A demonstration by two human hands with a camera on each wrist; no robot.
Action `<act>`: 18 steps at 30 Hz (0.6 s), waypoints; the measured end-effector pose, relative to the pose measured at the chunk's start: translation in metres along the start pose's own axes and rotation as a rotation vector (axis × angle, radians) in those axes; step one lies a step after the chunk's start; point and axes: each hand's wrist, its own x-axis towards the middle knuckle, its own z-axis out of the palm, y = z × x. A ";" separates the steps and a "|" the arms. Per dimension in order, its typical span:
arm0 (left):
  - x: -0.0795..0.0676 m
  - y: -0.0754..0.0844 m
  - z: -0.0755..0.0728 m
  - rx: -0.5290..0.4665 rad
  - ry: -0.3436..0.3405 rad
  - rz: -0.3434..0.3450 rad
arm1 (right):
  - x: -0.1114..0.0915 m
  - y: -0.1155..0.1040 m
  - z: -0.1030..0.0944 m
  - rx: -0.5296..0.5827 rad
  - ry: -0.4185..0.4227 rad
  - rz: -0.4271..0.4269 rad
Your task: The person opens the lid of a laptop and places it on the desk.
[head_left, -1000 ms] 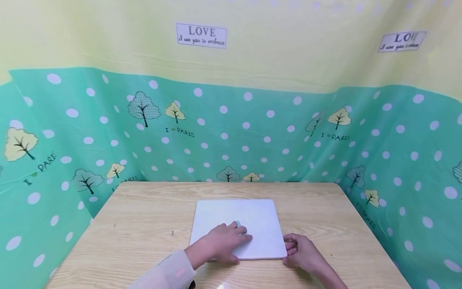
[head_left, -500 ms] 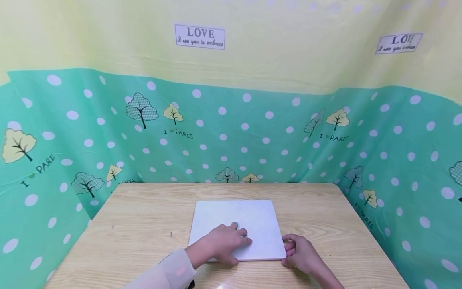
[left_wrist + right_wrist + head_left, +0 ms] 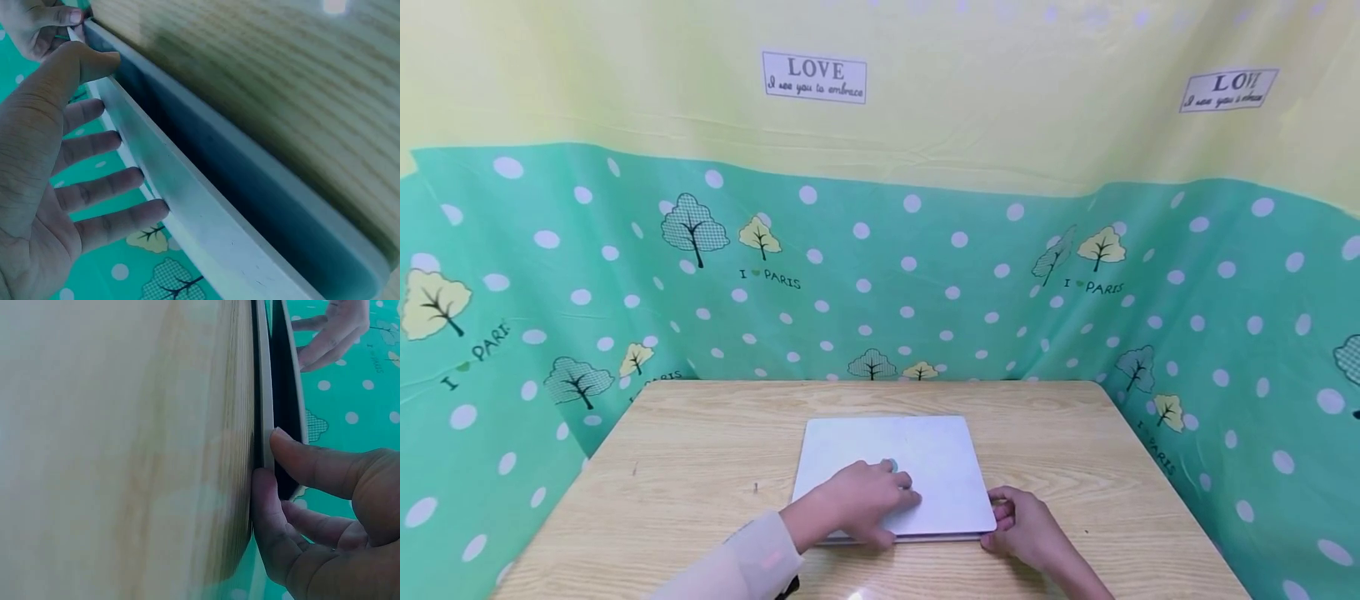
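A silver-white laptop (image 3: 932, 454) lies on the table, its lid raised slightly along the near edge. My left hand (image 3: 867, 500) lies over the lid, with a small light-blue round mark by its fingertips. In the left wrist view the thumb hooks over the edge of the lid (image 3: 206, 200) while the spread fingers rest on its outer face. A dark gap separates the lid from the base (image 3: 253, 140). My right hand (image 3: 1030, 527) is at the near right corner; in the right wrist view its thumb and forefinger pinch the base edge (image 3: 266, 381).
The wood-grain table (image 3: 715, 467) extends on both sides of the laptop. A green and yellow printed curtain (image 3: 880, 275) closes off the back and both sides. A tiny dark speck (image 3: 756, 487) lies left of the laptop.
The laptop's lid has come up a little along its near edge, and a dark gap now shows under it. Both hands stay nearly in place.
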 end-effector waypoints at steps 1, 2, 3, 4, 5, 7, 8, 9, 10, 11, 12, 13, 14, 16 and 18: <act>0.000 -0.001 -0.002 -0.005 -0.001 0.003 | 0.000 0.000 0.000 0.002 0.000 0.000; -0.001 -0.001 -0.004 -0.010 -0.002 0.006 | 0.001 -0.001 0.001 -0.002 0.000 0.000; -0.001 -0.001 -0.005 -0.014 -0.002 0.011 | 0.001 -0.001 0.001 -0.003 0.004 0.004; -0.001 -0.002 -0.006 -0.021 -0.002 0.017 | 0.001 0.000 0.001 -0.006 0.007 0.007; -0.001 -0.002 -0.007 -0.023 -0.001 0.023 | 0.001 0.000 0.001 -0.007 0.011 0.011; -0.002 -0.002 -0.009 -0.028 0.002 0.029 | 0.002 0.000 0.001 -0.014 0.016 0.017; -0.002 -0.003 -0.010 -0.030 0.004 0.031 | 0.002 0.000 0.001 -0.016 0.018 0.021; -0.002 -0.003 -0.010 -0.032 0.004 0.032 | 0.002 0.000 0.002 -0.013 0.019 0.026; -0.002 -0.003 -0.011 -0.032 0.006 0.032 | 0.002 -0.001 0.002 -0.009 0.017 0.029; -0.002 -0.004 -0.011 -0.032 0.007 0.034 | 0.002 -0.001 0.002 -0.002 0.016 0.034; -0.002 -0.004 -0.011 -0.034 0.007 0.035 | 0.003 -0.001 0.002 0.005 0.015 0.038; -0.002 -0.005 -0.012 -0.034 0.008 0.036 | 0.003 -0.001 0.002 0.016 0.012 0.044; -0.002 -0.005 -0.012 -0.036 0.009 0.039 | 0.003 -0.001 0.002 0.026 0.009 0.048; -0.002 -0.007 -0.014 -0.039 0.010 0.044 | 0.004 -0.001 0.002 0.033 0.008 0.056; -0.002 -0.008 -0.016 -0.053 0.010 0.047 | 0.004 -0.001 0.001 0.036 0.012 0.064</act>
